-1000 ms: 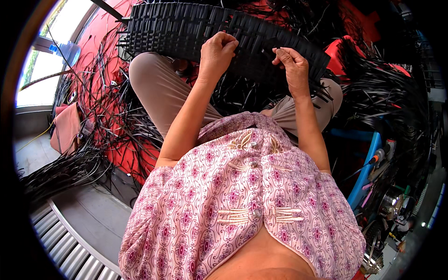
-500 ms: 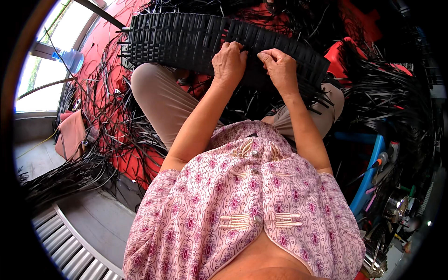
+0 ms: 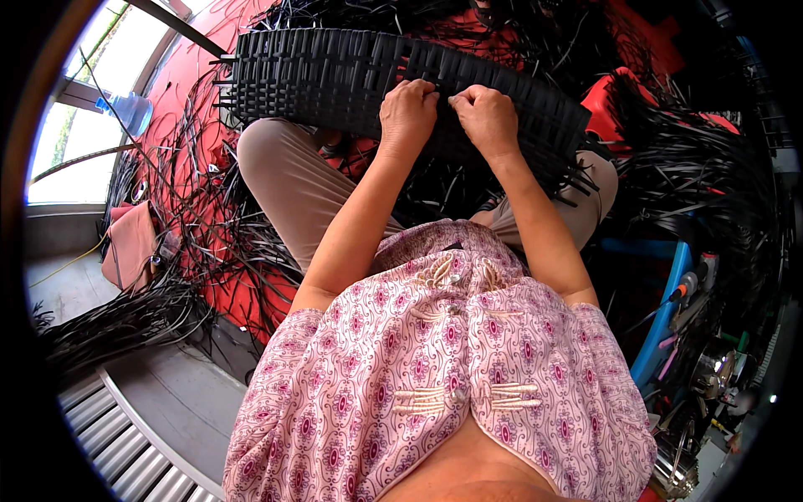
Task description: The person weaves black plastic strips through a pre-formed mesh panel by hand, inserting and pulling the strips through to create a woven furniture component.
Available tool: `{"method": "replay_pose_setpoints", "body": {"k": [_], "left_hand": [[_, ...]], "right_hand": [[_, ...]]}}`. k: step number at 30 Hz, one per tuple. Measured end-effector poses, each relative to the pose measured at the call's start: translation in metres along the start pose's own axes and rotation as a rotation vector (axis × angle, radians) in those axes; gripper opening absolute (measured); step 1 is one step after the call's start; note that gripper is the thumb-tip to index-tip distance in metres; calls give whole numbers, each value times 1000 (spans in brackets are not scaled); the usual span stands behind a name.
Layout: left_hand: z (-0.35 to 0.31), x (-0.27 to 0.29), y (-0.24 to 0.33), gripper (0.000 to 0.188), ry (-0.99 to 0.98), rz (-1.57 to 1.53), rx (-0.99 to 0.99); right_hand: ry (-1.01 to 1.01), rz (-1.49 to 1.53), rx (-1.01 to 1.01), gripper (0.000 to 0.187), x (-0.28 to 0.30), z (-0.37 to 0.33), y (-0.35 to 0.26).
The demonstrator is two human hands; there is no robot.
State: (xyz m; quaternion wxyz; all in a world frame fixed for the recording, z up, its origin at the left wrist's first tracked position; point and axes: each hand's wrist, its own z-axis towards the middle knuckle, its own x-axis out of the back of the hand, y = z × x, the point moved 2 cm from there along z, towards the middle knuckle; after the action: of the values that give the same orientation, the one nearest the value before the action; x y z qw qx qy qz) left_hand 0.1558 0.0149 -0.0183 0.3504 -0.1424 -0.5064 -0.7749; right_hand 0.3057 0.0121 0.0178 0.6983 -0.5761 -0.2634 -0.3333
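A long, curved panel of black woven strips [image 3: 318, 71] lies across my knees, with loose strip ends sticking out at both ends. My left hand [image 3: 408, 115] rests at the panel's middle, its fingers curled and closed on the weave. Just to the right, my right hand [image 3: 485, 121] is closed in a pinch over the same panel. Whatever sits between those fingertips is too dark and small to make out. Only a short gap separates the two hands, and the fingertips are partly hidden by the knuckles.
Loose black strips [image 3: 242, 222] litter the red floor covering [image 3: 219, 289]. A thick heap of strips [image 3: 694, 180] lies at the right, beside a red object [image 3: 604, 107]. Further down are a blue frame [image 3: 661, 322] and tools. At the left stand a blue clear bottle [image 3: 131, 113] and a pinkish cloth [image 3: 130, 247].
My right hand has moved left, closer to my left hand, and its fingers are more tucked in. My left hand has shifted only slightly. The panel stays about where it was.
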Motion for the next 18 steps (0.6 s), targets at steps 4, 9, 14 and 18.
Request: {"method": "replay_pose_setpoints", "body": {"k": [4,9,14,18], "left_hand": [[0,1,0,23,-24,-27,15],[-1,2,-2,22,-5,-48,-32],[2,-1,-12,21,-84,-112,47],[9,14,-4,22,-235,-283,277]], "right_hand": [[-15,-14,2,24,-4,2,-5],[-26,-16,51,22,-10,5,-4],[-12,-34,74,22,-10,6,-10],[7,-110,86,23,-13,7,-11]]}}
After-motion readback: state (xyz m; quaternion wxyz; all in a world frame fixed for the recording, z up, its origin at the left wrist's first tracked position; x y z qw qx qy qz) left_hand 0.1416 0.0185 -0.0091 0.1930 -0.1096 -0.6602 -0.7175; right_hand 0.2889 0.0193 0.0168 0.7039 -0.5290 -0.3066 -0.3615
